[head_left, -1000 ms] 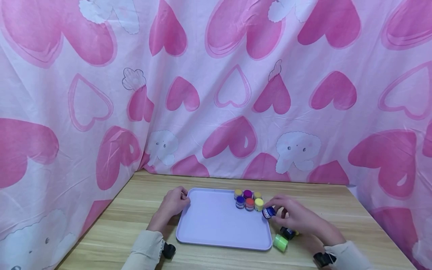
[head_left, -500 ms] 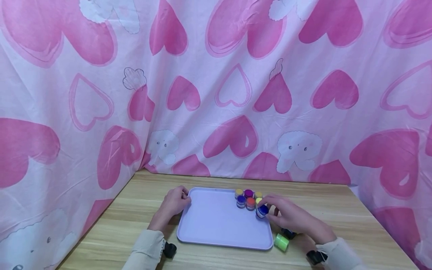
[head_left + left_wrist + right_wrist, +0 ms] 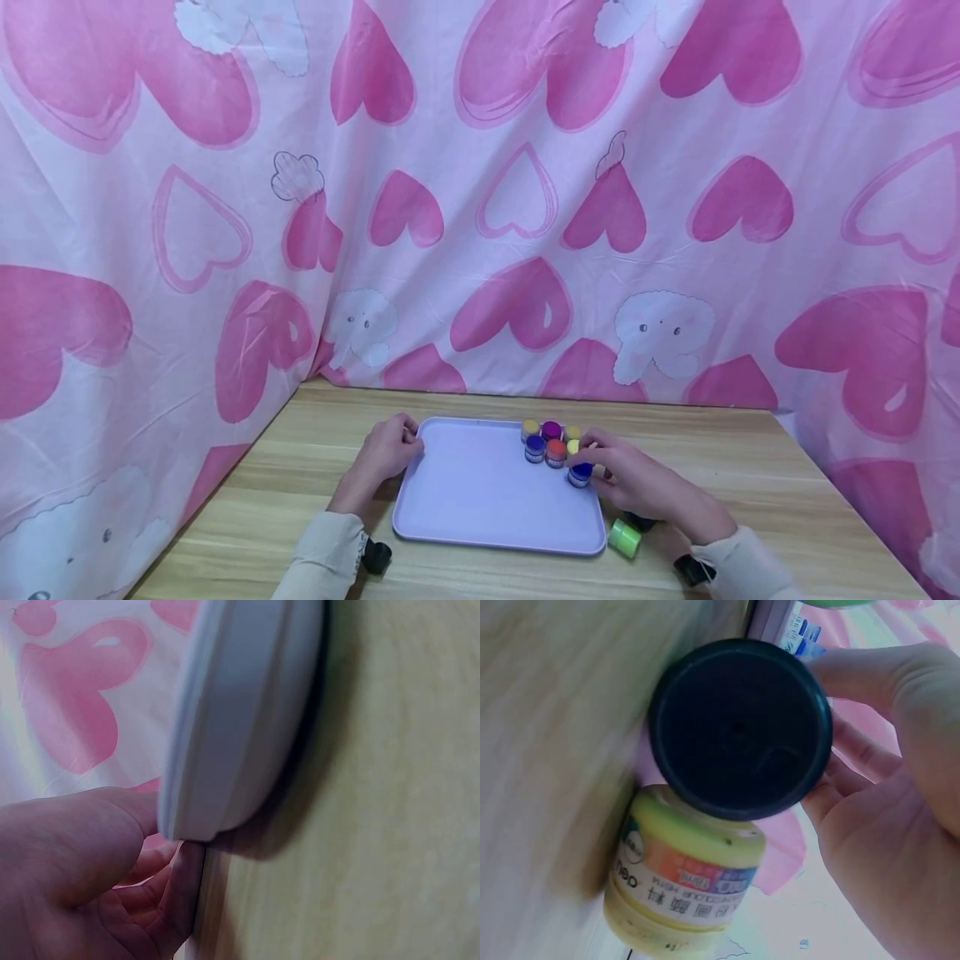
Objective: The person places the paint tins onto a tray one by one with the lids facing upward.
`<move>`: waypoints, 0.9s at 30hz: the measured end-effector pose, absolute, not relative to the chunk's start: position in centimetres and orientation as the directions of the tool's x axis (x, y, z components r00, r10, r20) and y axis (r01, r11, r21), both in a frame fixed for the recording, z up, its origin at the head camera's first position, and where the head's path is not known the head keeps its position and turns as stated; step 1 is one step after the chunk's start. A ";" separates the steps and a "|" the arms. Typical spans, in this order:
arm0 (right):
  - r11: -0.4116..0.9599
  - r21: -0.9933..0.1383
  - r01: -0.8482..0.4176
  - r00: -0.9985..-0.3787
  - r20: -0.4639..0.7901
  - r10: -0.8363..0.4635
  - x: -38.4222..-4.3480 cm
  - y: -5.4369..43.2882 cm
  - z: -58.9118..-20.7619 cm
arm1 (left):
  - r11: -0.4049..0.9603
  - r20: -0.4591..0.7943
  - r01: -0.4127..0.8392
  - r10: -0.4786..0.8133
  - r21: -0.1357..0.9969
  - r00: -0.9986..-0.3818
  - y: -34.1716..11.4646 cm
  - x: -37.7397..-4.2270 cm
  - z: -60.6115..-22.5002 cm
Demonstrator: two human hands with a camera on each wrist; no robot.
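Observation:
A pale lilac tray (image 3: 480, 512) lies on the wooden table. My left hand (image 3: 386, 454) grips its left rim near the back corner; in the left wrist view the thumb is at the rim of the tray (image 3: 232, 712) and curled fingers are below. With thumb and fingers, my right hand (image 3: 637, 479) pinches a dark blue paint jar (image 3: 580, 477), upright at the tray's right side, in front of a yellow paint jar (image 3: 574, 447) it partly hides. Beside that stand an orange-red paint jar (image 3: 556, 453) and another blue paint jar (image 3: 535, 449).
Behind these, a purple-lidded jar (image 3: 551, 430) and two ochre-lidded ones stand at the tray's back right. Off the tray, a green jar (image 3: 624, 539) lies near its front right corner. A black-lidded jar (image 3: 739, 727) and a yellow jar (image 3: 682, 877) lie by my right wrist.
My right hand has moved left over the tray's right rim with the blue paint jar, which went from tilted to upright and lower. My left hand has stayed at the rim.

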State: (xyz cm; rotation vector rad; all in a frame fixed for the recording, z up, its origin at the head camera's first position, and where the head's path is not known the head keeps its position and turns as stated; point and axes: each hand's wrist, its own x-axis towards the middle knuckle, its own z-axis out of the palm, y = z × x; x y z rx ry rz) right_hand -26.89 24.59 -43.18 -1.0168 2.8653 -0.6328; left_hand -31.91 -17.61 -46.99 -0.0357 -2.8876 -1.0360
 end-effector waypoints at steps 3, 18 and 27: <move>0.706 -0.376 -0.600 -0.786 0.111 -0.608 -26.9 24.7 -43.3 | 0.775 0.084 0.054 0.002 0.629 -0.996 -17.6 -32.0 -47.0; 0.707 -0.366 -0.605 -0.784 0.124 -0.608 -27.1 24.8 -43.6 | 0.767 0.092 0.063 0.005 0.639 -0.996 -17.7 -32.1 -46.8; 0.723 -0.388 -0.571 -0.806 0.100 -0.583 -27.1 24.9 -43.7 | 0.765 0.076 0.047 -0.002 0.642 -0.997 -17.6 -32.0 -47.0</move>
